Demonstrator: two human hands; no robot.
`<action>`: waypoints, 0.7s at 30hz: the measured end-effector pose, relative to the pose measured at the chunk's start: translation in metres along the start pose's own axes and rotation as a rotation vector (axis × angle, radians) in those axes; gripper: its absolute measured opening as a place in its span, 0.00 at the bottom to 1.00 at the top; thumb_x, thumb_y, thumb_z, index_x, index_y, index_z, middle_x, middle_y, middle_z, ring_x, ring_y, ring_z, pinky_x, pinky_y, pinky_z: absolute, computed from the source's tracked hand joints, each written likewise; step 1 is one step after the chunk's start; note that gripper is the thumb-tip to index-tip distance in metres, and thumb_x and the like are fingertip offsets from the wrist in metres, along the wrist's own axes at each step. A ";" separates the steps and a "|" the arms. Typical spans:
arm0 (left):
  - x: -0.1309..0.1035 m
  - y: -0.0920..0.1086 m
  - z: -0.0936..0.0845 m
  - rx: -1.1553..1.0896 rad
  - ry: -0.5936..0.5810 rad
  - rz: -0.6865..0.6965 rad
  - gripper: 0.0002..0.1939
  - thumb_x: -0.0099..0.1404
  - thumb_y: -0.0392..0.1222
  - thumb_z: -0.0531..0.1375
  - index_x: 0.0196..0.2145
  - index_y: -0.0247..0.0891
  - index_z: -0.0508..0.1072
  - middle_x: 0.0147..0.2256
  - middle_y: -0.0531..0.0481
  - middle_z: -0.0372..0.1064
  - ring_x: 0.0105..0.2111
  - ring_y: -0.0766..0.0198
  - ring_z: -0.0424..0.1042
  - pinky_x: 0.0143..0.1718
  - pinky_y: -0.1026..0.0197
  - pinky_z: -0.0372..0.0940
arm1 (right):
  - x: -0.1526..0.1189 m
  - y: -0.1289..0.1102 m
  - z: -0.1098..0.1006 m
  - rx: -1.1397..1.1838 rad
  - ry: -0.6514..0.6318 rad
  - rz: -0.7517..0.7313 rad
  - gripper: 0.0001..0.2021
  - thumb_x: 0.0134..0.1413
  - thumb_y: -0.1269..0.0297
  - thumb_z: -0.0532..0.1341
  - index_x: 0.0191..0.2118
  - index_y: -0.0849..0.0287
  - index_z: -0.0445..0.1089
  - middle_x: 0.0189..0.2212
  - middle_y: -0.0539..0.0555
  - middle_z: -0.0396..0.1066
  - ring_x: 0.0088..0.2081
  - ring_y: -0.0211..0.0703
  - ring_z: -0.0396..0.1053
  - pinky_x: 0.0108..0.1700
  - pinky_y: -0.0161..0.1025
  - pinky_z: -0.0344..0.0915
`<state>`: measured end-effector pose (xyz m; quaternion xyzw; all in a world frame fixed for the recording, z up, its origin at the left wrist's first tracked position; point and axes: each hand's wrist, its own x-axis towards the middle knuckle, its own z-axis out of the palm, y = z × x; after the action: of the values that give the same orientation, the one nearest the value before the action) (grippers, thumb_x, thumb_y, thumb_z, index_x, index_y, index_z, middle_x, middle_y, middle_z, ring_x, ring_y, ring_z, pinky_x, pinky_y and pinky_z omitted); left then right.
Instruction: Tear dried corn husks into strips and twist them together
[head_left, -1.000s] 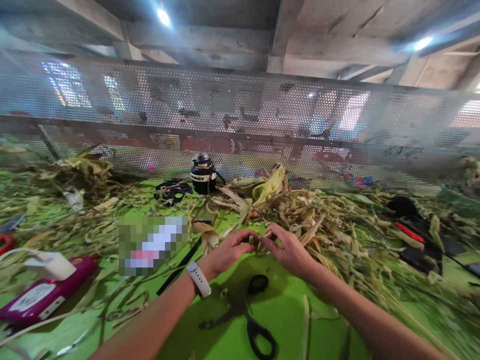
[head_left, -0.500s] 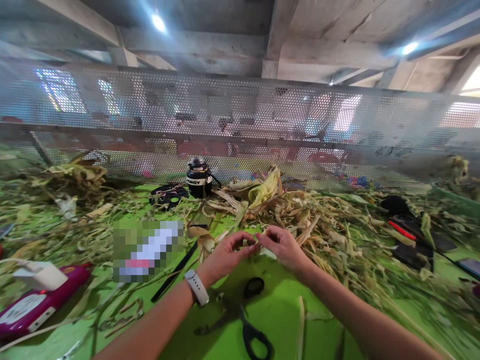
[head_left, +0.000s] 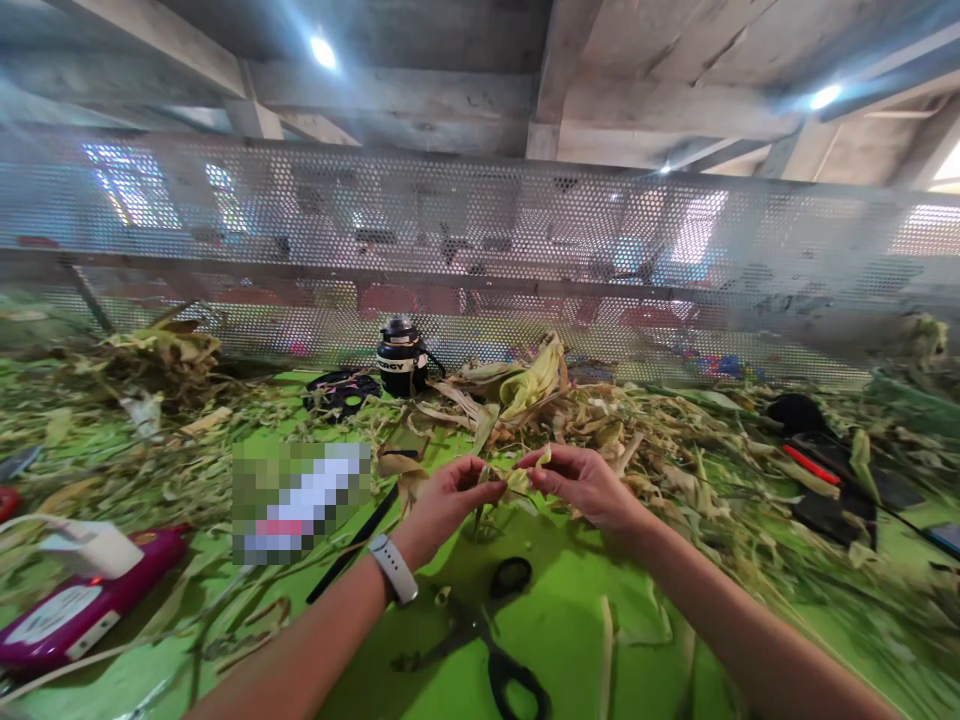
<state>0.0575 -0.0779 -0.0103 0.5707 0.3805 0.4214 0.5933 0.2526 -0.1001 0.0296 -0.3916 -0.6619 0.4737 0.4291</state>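
Observation:
My left hand (head_left: 448, 502), with a white watch on its wrist, is closed in a pinch over the green tabletop. Across from it, my right hand (head_left: 587, 487) pinches too, thumb and fingertips together. Between the two sets of fingertips stretches a small pale yellow-green strip of corn husk (head_left: 517, 482), partly covered by the fingers. Black-handled scissors (head_left: 480, 628) lie spread on the table just below my hands. Beyond the hands rises a heap of dried husks (head_left: 536, 385), and a thin husk strip (head_left: 606, 655) rests right of the scissors.
A black jar-shaped bottle (head_left: 403, 360) stands before a perforated metal screen (head_left: 480, 210). At left are a magenta power strip (head_left: 112, 600) with a white plug (head_left: 90, 548) and a blurred-out item (head_left: 300, 505). Dark items with a red strip (head_left: 811, 464) lie at right among husk scraps.
My right hand has moved slightly right, away from the left, opening a gap where the husk strip shows more clearly. My left hand has shifted little; the scissors stay in place.

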 end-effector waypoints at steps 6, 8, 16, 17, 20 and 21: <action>-0.003 0.001 0.005 -0.028 -0.109 -0.024 0.18 0.46 0.49 0.69 0.26 0.33 0.69 0.24 0.54 0.66 0.24 0.70 0.63 0.28 0.65 0.57 | 0.001 0.003 0.008 -0.036 -0.041 -0.078 0.19 0.48 0.47 0.63 0.33 0.60 0.75 0.28 0.51 0.66 0.32 0.38 0.63 0.36 0.36 0.61; -0.005 0.002 0.007 -0.074 -0.139 -0.044 0.19 0.46 0.48 0.69 0.28 0.34 0.69 0.24 0.54 0.68 0.24 0.69 0.65 0.29 0.64 0.59 | 0.001 0.005 0.012 0.022 -0.057 0.033 0.21 0.46 0.47 0.64 0.38 0.60 0.72 0.24 0.47 0.65 0.27 0.35 0.62 0.32 0.35 0.60; -0.007 0.001 0.008 -0.124 -0.146 -0.125 0.24 0.42 0.47 0.71 0.30 0.39 0.62 0.18 0.61 0.63 0.19 0.69 0.66 0.24 0.65 0.61 | 0.001 0.010 0.016 -0.055 0.009 0.064 0.19 0.47 0.48 0.62 0.27 0.62 0.69 0.22 0.48 0.65 0.24 0.34 0.60 0.27 0.33 0.57; -0.007 0.001 0.008 -0.117 -0.135 -0.135 0.24 0.42 0.46 0.71 0.30 0.38 0.63 0.18 0.61 0.63 0.19 0.70 0.66 0.24 0.66 0.60 | 0.002 0.010 0.016 -0.079 -0.002 0.063 0.18 0.48 0.49 0.62 0.29 0.62 0.70 0.23 0.49 0.66 0.25 0.35 0.61 0.28 0.34 0.58; -0.006 0.001 0.007 -0.107 -0.115 -0.155 0.22 0.43 0.45 0.71 0.30 0.38 0.63 0.20 0.58 0.67 0.20 0.70 0.67 0.22 0.68 0.57 | 0.002 0.010 0.013 -0.141 -0.025 0.076 0.14 0.48 0.54 0.63 0.33 0.62 0.68 0.24 0.49 0.67 0.27 0.36 0.62 0.29 0.34 0.58; -0.006 0.000 0.007 -0.110 -0.113 -0.161 0.22 0.43 0.45 0.71 0.30 0.38 0.63 0.20 0.57 0.68 0.20 0.70 0.67 0.22 0.68 0.56 | 0.002 0.010 0.013 -0.165 -0.037 0.084 0.14 0.47 0.55 0.63 0.32 0.62 0.67 0.23 0.48 0.66 0.26 0.36 0.62 0.29 0.34 0.58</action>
<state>0.0617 -0.0854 -0.0096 0.5275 0.3675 0.3599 0.6762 0.2411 -0.0989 0.0181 -0.4443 -0.6894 0.4422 0.3631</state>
